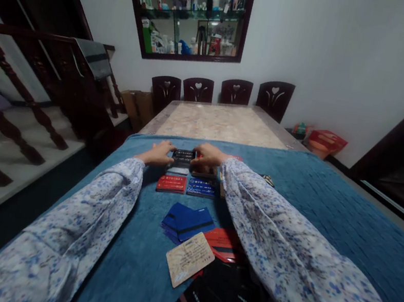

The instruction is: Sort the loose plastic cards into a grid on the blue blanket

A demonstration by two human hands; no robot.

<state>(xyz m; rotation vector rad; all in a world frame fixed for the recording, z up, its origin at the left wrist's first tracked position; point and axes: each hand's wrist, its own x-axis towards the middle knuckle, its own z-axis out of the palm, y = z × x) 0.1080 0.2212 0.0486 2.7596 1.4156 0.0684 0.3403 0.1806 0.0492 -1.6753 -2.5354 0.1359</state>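
Observation:
Both arms reach forward over a blue cloth. My left hand has its fingers closed at the left end of a black card with light print. At the other end my right hand grips the same card, fingers bent down. Whether it is one card or a stack, I cannot tell. Just nearer lie a red card pile and a blue card pile, side by side. Plain blue cards spread closer in, with a beige card, red cards and fanned black cards.
The blue cloth covers the near part of a stone-patterned table. Several dark chairs stand along the far end. A wooden banister runs on the left, and a red bag sits at the right wall.

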